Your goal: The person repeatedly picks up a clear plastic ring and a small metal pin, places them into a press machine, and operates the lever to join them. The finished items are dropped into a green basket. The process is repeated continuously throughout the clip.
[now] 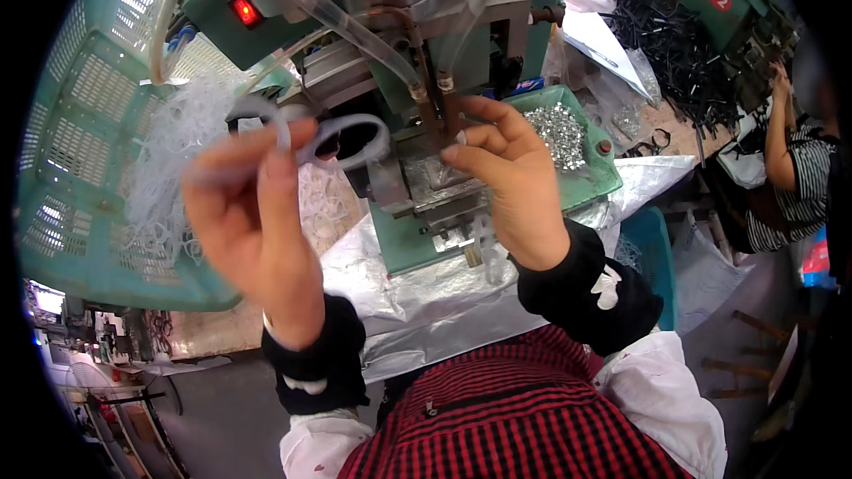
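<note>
My left hand [257, 222], somewhat smeared by motion, is closed on a translucent plastic strap [383, 137] bent into loops. The strap reaches from the fingers toward the press at the middle. My right hand [524, 182] has its thumb and fingers drawn together beside the metal die block [435, 184]. Something tiny and pale shows at those fingertips; I cannot make out what it is. Just above the block are the tooling of the green bench press [484, 13] and its clear tubes [355, 40]. Right of that hand stands a green tray [608, 179] of small shiny metal pieces [555, 135].
A green slatted basket [67, 248] at the left holds many translucent straps [173, 160]. A red switch [245, 9] glows on the press. Black straps [666, 44] are heaped at the back right. Another person's arm [781, 142] is at the far right. Silvery sheeting [417, 328] covers the bench front.
</note>
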The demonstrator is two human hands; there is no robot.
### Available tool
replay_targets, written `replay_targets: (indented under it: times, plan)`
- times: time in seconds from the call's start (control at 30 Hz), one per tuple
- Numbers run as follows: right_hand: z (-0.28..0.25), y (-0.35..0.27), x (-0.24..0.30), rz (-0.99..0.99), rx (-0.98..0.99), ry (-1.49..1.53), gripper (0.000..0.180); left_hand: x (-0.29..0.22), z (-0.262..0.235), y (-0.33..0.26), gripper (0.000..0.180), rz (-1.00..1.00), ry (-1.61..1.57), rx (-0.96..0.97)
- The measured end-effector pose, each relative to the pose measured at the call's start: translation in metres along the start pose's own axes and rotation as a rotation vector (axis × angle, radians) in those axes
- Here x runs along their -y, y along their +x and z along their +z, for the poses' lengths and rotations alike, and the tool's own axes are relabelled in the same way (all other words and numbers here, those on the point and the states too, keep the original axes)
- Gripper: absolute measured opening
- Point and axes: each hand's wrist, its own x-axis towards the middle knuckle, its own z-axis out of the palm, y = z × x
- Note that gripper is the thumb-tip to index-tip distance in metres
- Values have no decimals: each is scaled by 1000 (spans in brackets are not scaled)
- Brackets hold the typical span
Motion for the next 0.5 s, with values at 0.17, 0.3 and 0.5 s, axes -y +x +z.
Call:
replay_targets:
  times: [0.17, 0.3, 0.5]
  plan:
    - [1, -15, 8, -69, -27, -183, 49, 8, 6, -20, 16, 167, -124, 64]
    - [3, -5, 16, 4, 11, -192, 48, 8, 8, -36, 20, 358, 49, 207]
    - [-1, -5, -6, -99, -56, -68, 49, 18, 0, 5, 13, 160, -39, -126]
